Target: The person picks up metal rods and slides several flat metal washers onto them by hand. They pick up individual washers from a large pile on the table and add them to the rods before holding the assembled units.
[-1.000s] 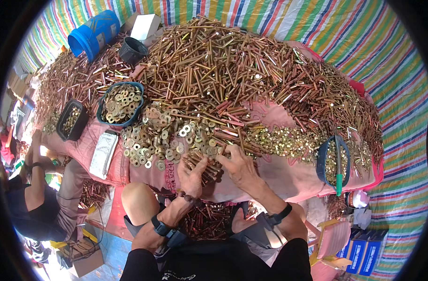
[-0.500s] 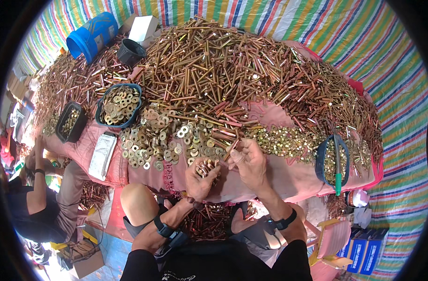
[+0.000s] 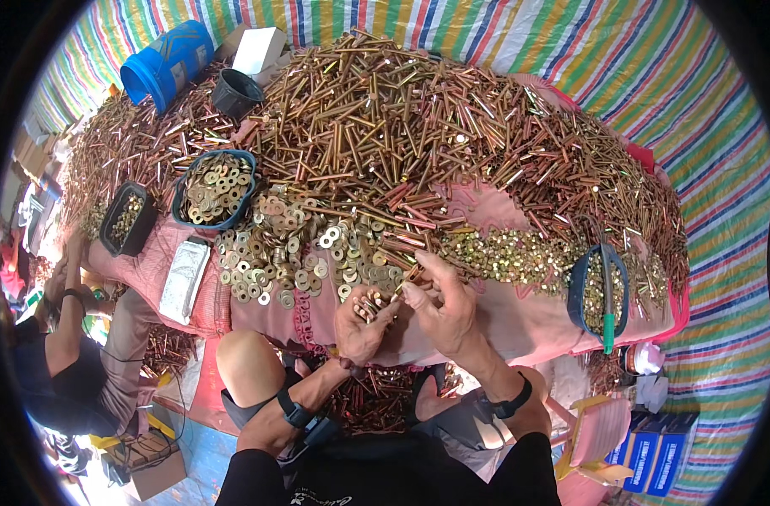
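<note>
Left hand (image 3: 359,331): curled around a bundle of metal rods (image 3: 370,305), ends upward. Right hand (image 3: 445,308): just beside it, thumb and fingers half bent; whether they pinch a piece cannot be told. Progress, as judged: one handful is gathered; the bulk is not. Whether the held rods carry fittings is too small to tell. Loose washers (image 3: 290,244) lie ahead-left of the hands, loose nuts (image 3: 511,257) ahead-right, and a large heap of rods (image 3: 385,126) beyond both.

Surface: pink cloth (image 3: 524,312), visible beneath and around the stock. Left of the hands, a blue tub (image 3: 177,208) holds washers; far right, a blue basket (image 3: 576,293) holds nuts, a green-handled tool (image 3: 609,329) across it.

Room: striped sheeting (image 3: 705,169) rises beyond and right; a co-worker (image 3: 60,354) sits well left; blue boxes (image 3: 659,455) stand behind-right.
</note>
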Motion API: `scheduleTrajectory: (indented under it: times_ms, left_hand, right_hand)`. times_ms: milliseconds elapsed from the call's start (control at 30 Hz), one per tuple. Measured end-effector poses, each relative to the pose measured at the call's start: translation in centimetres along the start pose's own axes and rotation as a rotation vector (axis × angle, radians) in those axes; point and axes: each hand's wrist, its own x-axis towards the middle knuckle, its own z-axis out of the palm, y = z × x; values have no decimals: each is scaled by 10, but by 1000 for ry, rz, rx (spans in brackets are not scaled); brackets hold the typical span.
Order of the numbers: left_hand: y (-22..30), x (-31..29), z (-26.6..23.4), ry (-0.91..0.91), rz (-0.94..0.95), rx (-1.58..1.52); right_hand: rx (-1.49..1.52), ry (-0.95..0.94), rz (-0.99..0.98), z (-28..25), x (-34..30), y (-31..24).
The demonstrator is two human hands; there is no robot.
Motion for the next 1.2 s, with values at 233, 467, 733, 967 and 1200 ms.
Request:
scheduleTrajectory:
  times_ms: [233, 467, 733, 967, 1200]
  left_hand:
    - [-2, 0, 3, 3, -10, -78]
    - [4, -3, 2, -32, 17, -54]
    - [2, -7, 1, 10, 85, -2]
    - [-7, -7, 0, 30, 43, -45]
    - [5, -6, 5, 6, 175, 228]
  right_hand:
    - [-6, 17, 103, -1, -4, -8]
    - [-272, -75, -292, 2, -4, 9]
    - [-231, -152, -159, 5, -11, 22]
    - [-604, -145, 221, -50, 5, 56]
    - [-812, -228, 262, -42, 2, 48]
